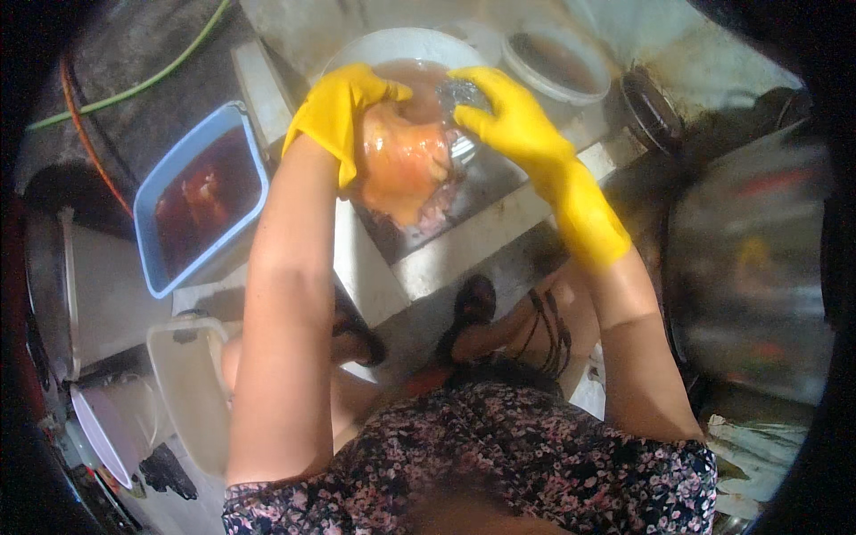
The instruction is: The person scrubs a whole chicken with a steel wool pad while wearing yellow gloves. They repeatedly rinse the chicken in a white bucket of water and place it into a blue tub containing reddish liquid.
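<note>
My left hand (pixel 344 100) wears a yellow rubber glove and grips a wet, orange-tan piece of skin-on meat (pixel 404 167). Ragged pinkish tissue hangs along the meat's lower edge. In a matching long glove, my right hand (pixel 525 127) pinches a grey metal scouring pad (pixel 460 97) beside the meat's upper right side. Just behind both hands stands a white basin (pixel 408 41) with brownish-red liquid. The meat hides much of the basin's near side.
A blue tub (pixel 148 234) of dark red liquid with pale pieces stands left. A white bucket (pixel 598 93) is at back right, near a dark pan (pixel 652 114). A green hose (pixel 150 81) and an orange hose (pixel 100 164) run at far left. A pale ledge (pixel 468 247) lies nearer.
</note>
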Tool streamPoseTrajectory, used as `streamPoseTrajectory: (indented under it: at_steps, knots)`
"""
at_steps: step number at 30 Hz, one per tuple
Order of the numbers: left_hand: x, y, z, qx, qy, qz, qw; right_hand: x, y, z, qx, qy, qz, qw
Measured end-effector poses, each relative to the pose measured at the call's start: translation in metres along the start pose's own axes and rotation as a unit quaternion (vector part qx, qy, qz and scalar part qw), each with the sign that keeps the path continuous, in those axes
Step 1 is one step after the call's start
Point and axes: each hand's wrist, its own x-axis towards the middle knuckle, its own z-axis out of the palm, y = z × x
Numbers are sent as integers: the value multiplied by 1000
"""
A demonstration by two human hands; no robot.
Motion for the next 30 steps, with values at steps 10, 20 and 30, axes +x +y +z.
streamPoseTrajectory:
  at_steps: [10,20,30]
  knots:
    - [5,19,5,288,167,127,934,43,-8,29,-169,-129,44,976]
    - [-101,25,59,336,109,242,904,85,62,77,-209,-201,161,943]
    - [-83,62,53,306,-31,118,944,69,45,32,-190,-142,124,963]
